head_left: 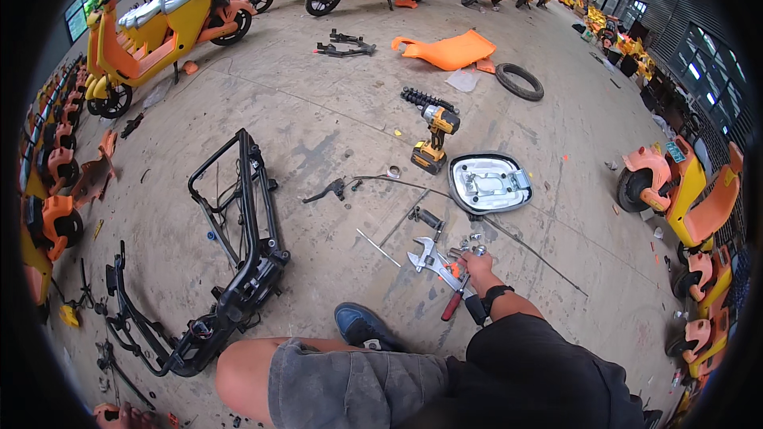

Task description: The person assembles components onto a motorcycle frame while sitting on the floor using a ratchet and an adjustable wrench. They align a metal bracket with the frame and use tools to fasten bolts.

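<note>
My right hand (478,267) reaches down to a cluster of tools on the concrete floor. Its fingers are curled closed beside a small silver metal piece (479,250); what they hold is partly hidden. Left of it lies a large adjustable wrench (427,257), with a red-handled tool (451,307) and a black handle (477,310) close to the wrist. At the lower left rim, what looks like my left hand (131,419) shows only in part, near an orange piece (105,411). How its fingers are set is unclear.
A black scooter frame (254,230) lies at left. Ahead are a cordless impact driver (435,139), a seat turned underside up (490,183), a brake lever (326,191), a cable (540,258), an orange panel (453,52) and a tire (520,82). Yellow-orange scooters (151,40) stand around.
</note>
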Demonstrator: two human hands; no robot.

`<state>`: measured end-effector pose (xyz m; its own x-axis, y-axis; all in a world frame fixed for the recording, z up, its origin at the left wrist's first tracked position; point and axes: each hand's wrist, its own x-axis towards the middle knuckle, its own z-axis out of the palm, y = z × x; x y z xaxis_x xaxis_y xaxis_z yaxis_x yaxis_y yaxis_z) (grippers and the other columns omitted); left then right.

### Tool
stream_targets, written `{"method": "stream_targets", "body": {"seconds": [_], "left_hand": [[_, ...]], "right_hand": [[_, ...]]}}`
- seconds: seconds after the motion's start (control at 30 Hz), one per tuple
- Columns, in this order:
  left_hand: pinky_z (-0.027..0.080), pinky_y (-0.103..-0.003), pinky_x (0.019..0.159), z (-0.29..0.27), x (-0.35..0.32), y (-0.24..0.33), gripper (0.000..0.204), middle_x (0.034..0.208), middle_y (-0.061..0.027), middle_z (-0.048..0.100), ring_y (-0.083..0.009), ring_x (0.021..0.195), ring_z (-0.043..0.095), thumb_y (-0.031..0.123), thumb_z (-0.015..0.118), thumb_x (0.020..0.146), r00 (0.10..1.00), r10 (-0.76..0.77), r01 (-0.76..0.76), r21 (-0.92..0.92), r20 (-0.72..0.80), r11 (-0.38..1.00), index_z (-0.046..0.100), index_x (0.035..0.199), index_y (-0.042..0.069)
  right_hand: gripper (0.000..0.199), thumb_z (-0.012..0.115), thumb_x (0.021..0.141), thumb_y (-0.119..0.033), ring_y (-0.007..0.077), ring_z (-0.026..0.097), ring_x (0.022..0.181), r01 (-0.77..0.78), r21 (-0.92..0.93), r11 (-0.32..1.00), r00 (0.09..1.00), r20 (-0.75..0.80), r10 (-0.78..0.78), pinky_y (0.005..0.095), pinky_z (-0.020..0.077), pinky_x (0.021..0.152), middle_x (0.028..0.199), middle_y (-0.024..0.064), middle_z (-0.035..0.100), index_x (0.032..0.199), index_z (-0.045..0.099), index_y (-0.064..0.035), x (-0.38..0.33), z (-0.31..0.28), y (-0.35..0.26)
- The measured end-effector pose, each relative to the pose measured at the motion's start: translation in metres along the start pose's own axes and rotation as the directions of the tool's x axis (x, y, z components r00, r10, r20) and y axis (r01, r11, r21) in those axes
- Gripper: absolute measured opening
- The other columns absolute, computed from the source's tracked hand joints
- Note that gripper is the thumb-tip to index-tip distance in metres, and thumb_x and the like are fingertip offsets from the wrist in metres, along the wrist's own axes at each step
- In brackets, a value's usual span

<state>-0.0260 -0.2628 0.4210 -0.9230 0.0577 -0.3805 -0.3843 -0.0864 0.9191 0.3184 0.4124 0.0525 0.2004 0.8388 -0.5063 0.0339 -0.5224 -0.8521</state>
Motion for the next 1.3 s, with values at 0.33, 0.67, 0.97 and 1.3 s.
{"method": "stream_targets", "body": {"seconds": [0.33,0.67,0.97,1.3], "left_hand": [[0.044,-0.032,0.058,-0.012,0.009,0.008,0.02,0.085,-0.0047,0.061,-0.0169,0.072,0.058,0.026,0.05,0.097,0.999,-0.025,0.025,0.01,-0.02,1.0,0.06,0.098,0.009],[0.045,-0.035,0.057,-0.022,0.018,0.005,0.022,0.081,-0.0062,0.063,-0.0195,0.069,0.058,0.026,0.048,0.098,0.998,-0.049,0.049,0.002,-0.033,0.999,0.061,0.093,0.009],[0.046,-0.037,0.056,-0.036,0.026,-0.001,0.025,0.078,-0.0076,0.064,-0.0218,0.066,0.059,0.027,0.047,0.099,0.999,-0.053,0.053,-0.013,-0.009,0.999,0.063,0.089,0.009],[0.046,-0.035,0.06,-0.018,0.013,0.001,0.026,0.076,-0.0049,0.062,-0.0214,0.07,0.057,0.03,0.044,0.101,0.997,-0.075,0.076,0.032,-0.025,0.997,0.06,0.091,0.011]], "right_hand": [[0.026,0.068,0.07,-0.004,0.0258,0.066,0.063,0.084,-0.206,0.975,0.994,-0.053,-0.097,0.0379,0.0517,0.053,0.082,0.0185,0.065,0.091,0.055,-0.0001,0.031,0.034,0.017],[0.036,0.074,0.069,-0.001,0.0198,0.061,0.07,0.225,-0.315,0.922,0.963,0.215,-0.161,0.0364,0.0509,0.064,0.084,0.0086,0.063,0.099,0.055,-0.0016,-0.024,0.038,0.04],[0.048,0.074,0.072,-0.005,0.0166,0.061,0.062,0.134,-0.244,0.96,0.921,0.389,-0.03,0.0305,0.0532,0.058,0.09,0.0085,0.064,0.114,0.052,0.0006,-0.017,0.004,0.074],[0.058,0.075,0.076,-0.034,0.037,0.064,0.097,0.36,-0.848,0.388,0.933,0.324,-0.157,0.0408,0.0502,0.086,0.1,0.023,0.066,0.114,0.05,0.0014,-0.023,-0.081,0.058]]}}
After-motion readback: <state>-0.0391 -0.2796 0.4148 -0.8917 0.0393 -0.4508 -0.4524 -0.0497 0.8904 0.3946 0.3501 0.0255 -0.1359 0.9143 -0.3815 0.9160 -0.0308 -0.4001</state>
